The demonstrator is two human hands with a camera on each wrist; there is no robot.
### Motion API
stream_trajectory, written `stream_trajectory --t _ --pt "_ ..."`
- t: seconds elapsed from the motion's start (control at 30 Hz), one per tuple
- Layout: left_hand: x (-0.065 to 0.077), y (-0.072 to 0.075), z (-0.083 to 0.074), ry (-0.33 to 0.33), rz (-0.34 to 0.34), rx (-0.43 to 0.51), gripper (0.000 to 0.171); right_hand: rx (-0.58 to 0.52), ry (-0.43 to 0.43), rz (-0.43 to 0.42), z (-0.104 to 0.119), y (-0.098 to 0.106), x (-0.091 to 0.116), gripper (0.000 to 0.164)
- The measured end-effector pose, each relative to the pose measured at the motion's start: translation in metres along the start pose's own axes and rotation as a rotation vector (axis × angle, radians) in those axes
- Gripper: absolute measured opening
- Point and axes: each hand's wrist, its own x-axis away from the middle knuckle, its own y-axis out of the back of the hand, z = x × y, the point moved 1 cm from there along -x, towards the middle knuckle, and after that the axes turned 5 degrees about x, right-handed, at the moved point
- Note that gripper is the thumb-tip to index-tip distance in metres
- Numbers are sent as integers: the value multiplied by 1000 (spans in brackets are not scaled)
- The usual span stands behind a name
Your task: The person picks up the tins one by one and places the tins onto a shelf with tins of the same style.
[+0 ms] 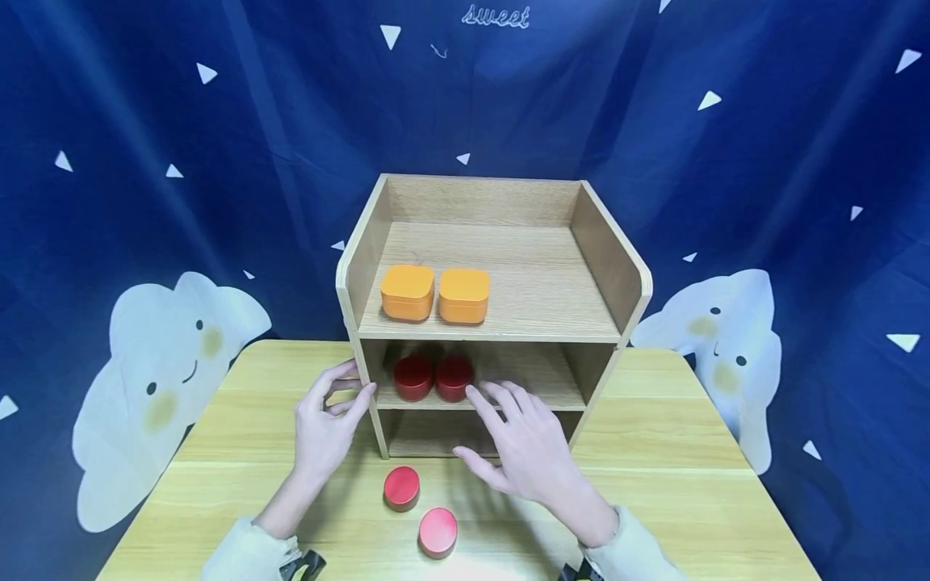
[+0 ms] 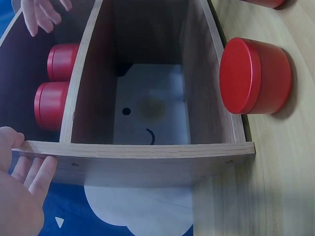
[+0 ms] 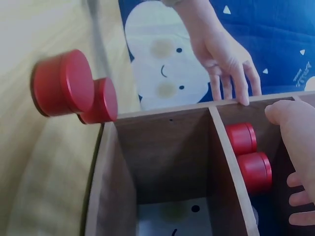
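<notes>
A small wooden shelf unit (image 1: pixel 494 333) stands on the table. My left hand (image 1: pixel 325 424) holds the front edge of its left side panel, thumb on the front and fingers along the outside. On the middle shelf, two round red tins (image 1: pixel 412 378) sit side by side toward the left. My right hand (image 1: pixel 534 448) hovers before that shelf, fingers spread, with the index fingertip overlapping the right-hand tin (image 1: pixel 454 378) in the head view. In the right wrist view a gap shows between this hand and the tins (image 3: pixel 253 172). Nothing is in the right hand.
Two orange boxes (image 1: pixel 465 296) with rounded corners stand on the top shelf, at its left front. Two more red tins, one farther back (image 1: pixel 402 488) and one nearer (image 1: pixel 438 532), stand on the table before the unit. A blue curtain (image 1: pixel 465 97) hangs behind.
</notes>
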Motion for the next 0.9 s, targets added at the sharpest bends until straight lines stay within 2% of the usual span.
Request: stream_trajectory --t 0.17,0.43,0.53,0.77,0.9 --pt "0 1 0 -2 -2 1 37 -66 -2 -3 5 4 9 71" --pt "0 1 1 -4 12 6 37 -202 -55 10 13 7 28 68" --pt "0 2 1 -3 10 4 38 -231 -69 63 18 6 36 71" --pt "0 2 1 -6 12 -2 38 -241 -86 265 34 3 57 95" --pt "-1 2 2 -8 8 -2 39 -283 -98 296 39 -3 66 95"
